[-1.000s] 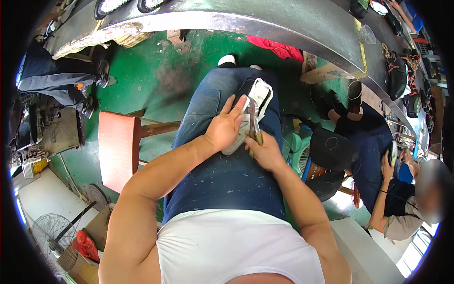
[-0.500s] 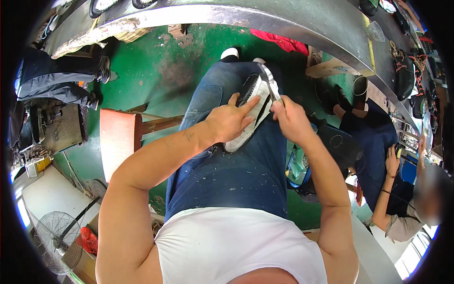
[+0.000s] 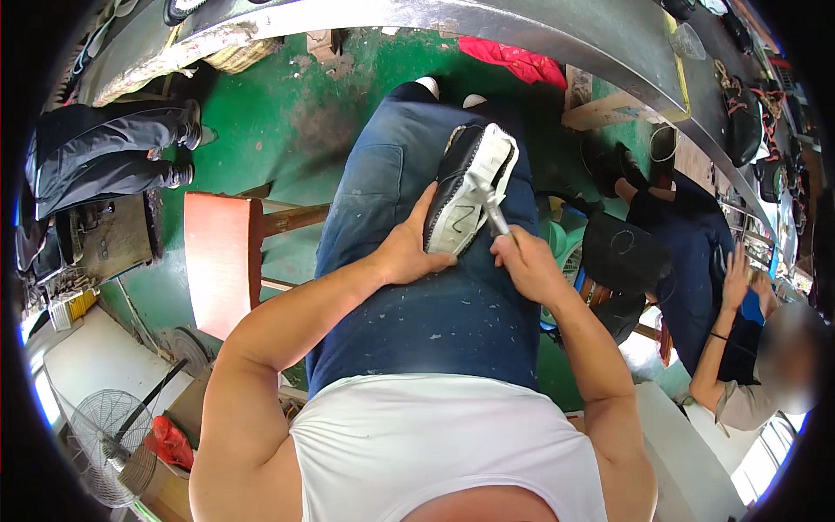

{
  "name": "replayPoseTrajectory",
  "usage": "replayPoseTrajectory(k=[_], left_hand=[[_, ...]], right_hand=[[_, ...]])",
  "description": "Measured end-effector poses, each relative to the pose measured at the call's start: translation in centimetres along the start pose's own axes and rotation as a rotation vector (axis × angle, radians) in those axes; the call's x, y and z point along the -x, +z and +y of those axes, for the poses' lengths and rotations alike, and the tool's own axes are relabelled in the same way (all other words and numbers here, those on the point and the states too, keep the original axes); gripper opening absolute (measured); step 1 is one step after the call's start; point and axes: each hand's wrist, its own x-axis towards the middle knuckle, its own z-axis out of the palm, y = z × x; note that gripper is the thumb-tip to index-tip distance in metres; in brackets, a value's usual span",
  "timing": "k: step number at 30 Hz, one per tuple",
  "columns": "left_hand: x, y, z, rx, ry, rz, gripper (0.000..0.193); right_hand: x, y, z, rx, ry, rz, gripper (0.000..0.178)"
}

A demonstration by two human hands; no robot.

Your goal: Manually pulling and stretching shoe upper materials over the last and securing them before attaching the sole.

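"While the shoe (image 3: 454, 226) lies pale underside up on the blue trousers (image 3: 417, 326), over the thighs, what does the left hand (image 3: 405, 255) do?"

"It grasps the shoe's near end — fingers along the black side, thumb by the lower tip."

"And the right hand (image 3: 529, 264)?"

"That one is wrapped around a metal tool (image 3: 492, 209), whose head sits over the underside — touching or not, I cannot tell."

"What else is about?"

"An orange-topped stool (image 3: 219, 261) to the left, a bench (image 3: 557, 30) ahead, a red cloth (image 3: 513, 61) near it."

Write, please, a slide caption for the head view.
A left hand steadies a black and white shoe on the lap; the right hand holds a metal tool over it.
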Motion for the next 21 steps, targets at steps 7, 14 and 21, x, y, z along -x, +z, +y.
replayPoseTrajectory(k=[7,14,21], left_hand=[[1.9,-7.3,7.1,-0.389,0.414,0.249,0.073],[-8.4,-5.4,10.3,0.136,0.238,0.166,0.058],[-4.1,-2.5,2.8,-0.404,0.290,0.101,0.028]], right_hand=[[3.6,2.9,4.4,-0.512,-0.085,0.246,0.041],[3.9,1.6,4.3,-0.523,0.003,0.284,0.041],[4.2,-3.1,-1.0,-0.042,-0.018,0.030,0.028]])
